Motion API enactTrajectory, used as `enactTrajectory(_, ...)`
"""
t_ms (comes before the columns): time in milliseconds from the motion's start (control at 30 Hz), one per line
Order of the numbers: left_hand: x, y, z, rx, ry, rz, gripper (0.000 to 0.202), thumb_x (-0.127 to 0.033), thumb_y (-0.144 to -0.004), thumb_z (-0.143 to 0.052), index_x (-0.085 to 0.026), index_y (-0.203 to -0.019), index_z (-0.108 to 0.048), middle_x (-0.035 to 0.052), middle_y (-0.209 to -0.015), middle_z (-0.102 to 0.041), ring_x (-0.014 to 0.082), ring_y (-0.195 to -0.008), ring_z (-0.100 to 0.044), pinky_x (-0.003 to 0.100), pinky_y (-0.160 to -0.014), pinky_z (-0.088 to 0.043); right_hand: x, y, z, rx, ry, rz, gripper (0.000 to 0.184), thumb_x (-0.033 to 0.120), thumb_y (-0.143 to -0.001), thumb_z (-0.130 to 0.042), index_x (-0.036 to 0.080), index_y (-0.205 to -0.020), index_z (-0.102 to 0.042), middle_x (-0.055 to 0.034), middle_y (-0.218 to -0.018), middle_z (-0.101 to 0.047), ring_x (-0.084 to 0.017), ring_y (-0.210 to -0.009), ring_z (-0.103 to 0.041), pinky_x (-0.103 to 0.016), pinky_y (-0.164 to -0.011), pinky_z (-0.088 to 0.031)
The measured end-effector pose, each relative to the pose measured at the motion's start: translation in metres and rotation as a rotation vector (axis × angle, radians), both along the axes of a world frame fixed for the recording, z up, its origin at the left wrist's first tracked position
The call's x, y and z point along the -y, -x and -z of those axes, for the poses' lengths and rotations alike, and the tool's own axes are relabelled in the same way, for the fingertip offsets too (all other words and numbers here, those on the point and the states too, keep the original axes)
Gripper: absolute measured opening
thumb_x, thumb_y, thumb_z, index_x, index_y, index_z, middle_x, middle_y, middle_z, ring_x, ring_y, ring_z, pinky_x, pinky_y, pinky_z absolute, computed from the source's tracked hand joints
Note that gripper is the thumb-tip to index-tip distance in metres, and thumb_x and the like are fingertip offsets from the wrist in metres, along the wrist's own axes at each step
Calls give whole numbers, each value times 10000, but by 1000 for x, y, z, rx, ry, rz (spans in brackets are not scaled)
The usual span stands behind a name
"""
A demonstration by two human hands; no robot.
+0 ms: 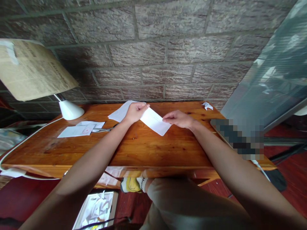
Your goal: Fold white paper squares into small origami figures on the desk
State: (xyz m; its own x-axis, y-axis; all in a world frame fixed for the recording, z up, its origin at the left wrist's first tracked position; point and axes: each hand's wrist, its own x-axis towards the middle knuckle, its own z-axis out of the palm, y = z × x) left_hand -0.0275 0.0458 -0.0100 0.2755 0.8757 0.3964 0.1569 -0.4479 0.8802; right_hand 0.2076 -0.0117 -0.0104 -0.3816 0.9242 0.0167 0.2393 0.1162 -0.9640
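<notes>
With fingers pressed together, the left hand (136,112) pinches one end of a white paper (155,122) and the right hand (179,119) its side, over the surface (144,153). It looks light, thin and easy to crease, so hold its edges softly.

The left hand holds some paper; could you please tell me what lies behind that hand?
Behind the left hand, white sheets lie on the wooden table, near the brick wall. The part that the hand covers cannot be seen.
</notes>
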Motion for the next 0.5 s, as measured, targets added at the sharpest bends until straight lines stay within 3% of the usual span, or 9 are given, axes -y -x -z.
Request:
enactTrajectory(233,-15,8,10,78,82,-50,479,-625,-643,-728,-149,-664,-672,35,-607,-672,115,-486,-534,227,-447,-389,-9,-8,8,-65,-45,164,217,330,-627,-818,167,-758,-759,-35,-712,-722,-135,-610,-601,-268,-606,-497)
enactTrajectory(400,-9,13,7,-153,348,263,432,-556,-625,-776,-158,-780,-711,79,-750,-726,163,-662,-664,270,-614,-516,-14,-26,1,-109,-230,414,257,380,-675,-767,174,-828,-755,-32,-802,-736,-162,-708,-618,-303,-717,-497)
enactTrajectory(500,-1,4,7,-168,237,287,416,-535,-677,-748,-177,-887,-727,80,-834,-742,164,-707,-666,258,-614,-504,-11,-26,-2,-116,-262,383,304,419,-682,-751,168,-855,-755,-39,-820,-740,-173,-727,-626,-310,-732,-490)
